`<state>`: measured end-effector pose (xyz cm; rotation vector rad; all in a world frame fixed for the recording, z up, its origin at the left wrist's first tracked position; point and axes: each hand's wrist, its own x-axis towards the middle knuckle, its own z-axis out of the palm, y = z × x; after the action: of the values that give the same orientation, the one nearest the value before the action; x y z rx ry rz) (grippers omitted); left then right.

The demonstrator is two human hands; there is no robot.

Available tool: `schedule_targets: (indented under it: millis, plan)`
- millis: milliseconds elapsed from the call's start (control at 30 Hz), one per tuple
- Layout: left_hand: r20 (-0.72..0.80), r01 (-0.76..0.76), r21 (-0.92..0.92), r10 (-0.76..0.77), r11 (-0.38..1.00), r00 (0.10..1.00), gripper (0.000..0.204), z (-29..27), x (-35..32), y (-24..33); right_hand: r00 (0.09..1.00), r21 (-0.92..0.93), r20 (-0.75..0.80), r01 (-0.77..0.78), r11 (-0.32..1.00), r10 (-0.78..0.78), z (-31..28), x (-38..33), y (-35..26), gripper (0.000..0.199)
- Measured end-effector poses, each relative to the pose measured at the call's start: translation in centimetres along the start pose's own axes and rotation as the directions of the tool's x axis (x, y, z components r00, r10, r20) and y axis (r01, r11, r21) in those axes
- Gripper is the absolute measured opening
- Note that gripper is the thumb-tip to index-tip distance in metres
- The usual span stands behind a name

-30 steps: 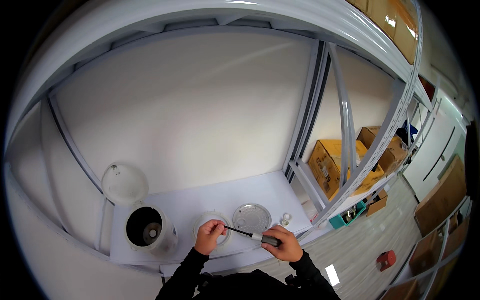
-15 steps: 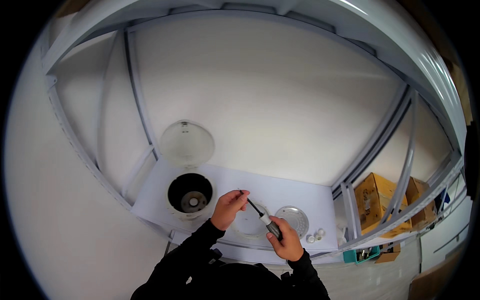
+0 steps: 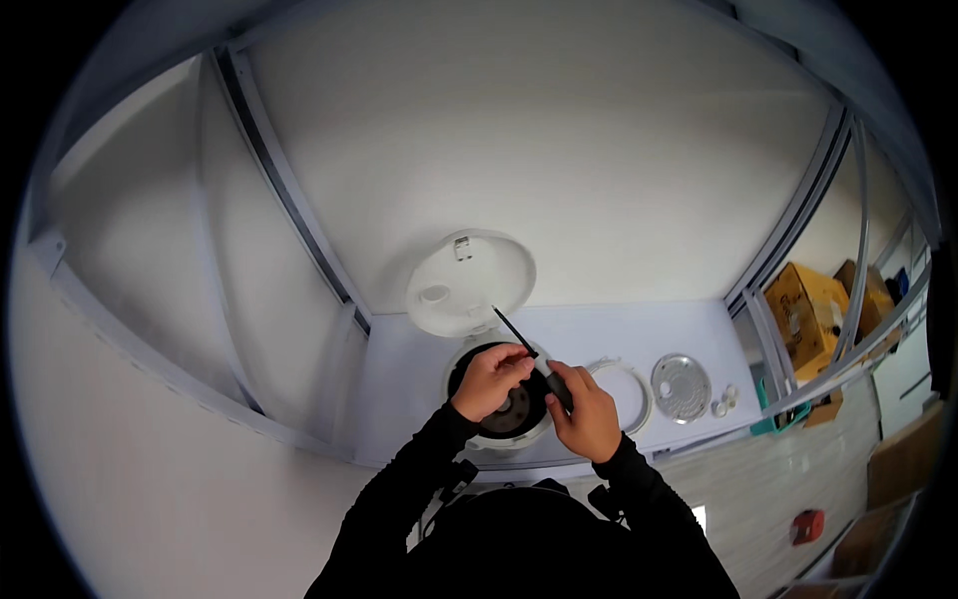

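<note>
My right hand [image 3: 587, 417] is wrapped round the dark grey and white handle of a screwdriver [image 3: 515, 330], whose black shaft points up and away to the left. My left hand [image 3: 492, 381] is closed, its fingertips pinched beside the screwdriver's white collar; anything in them is hidden. Both hands are above a white rice cooker [image 3: 540, 429] with a dark, open inside where part of a metal heating plate [image 3: 517, 407] shows. Its round white lid [image 3: 489, 285] stands tipped back behind it.
Right of the cooker lie a white ring [image 3: 646, 404], a perforated metal disc [image 3: 682, 387] and small white round pieces [image 3: 727, 399] on the white table [image 3: 639, 317]. Frame posts [image 3: 289, 200] flank it. Cardboard boxes [image 3: 808, 317], a teal basket [image 3: 782, 423] and a red object [image 3: 806, 526] are farther right.
The view has shifted left, so the table's things appear farther right. My hands and the screwdriver have gone from above the ring to above the cooker's opening.
</note>
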<state>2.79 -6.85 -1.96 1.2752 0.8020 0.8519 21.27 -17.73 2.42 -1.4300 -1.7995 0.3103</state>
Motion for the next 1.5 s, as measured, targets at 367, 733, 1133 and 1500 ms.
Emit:
schedule_targets:
  millis: [367,733,1133,1500]
  plan:
    - [0.133,0.07,-0.112,-0.055,0.991,0.99,0.035,-4.8,1.4,-2.3,0.97,0.082,-0.016,-0.242,0.967,0.244,5.7,0.3,-3.5,0.054]
    - [0.215,0.049,-0.128,-0.021,0.991,0.976,0.033,-4.9,1.8,-3.2,0.961,0.061,-0.141,-0.231,0.971,0.237,6.3,0.1,-3.3,0.048]
    - [0.188,0.051,-0.19,-0.015,0.98,0.982,0.03,-4.7,1.9,-3.3,0.948,0.086,-0.136,-0.277,0.957,0.287,6.4,0.7,-3.7,0.047]
    - [0.298,0.101,-0.409,0.028,0.907,0.954,0.04,-5.0,1.7,-2.8,0.852,0.496,0.105,-0.491,0.716,0.512,6.2,1.3,-3.8,0.055]
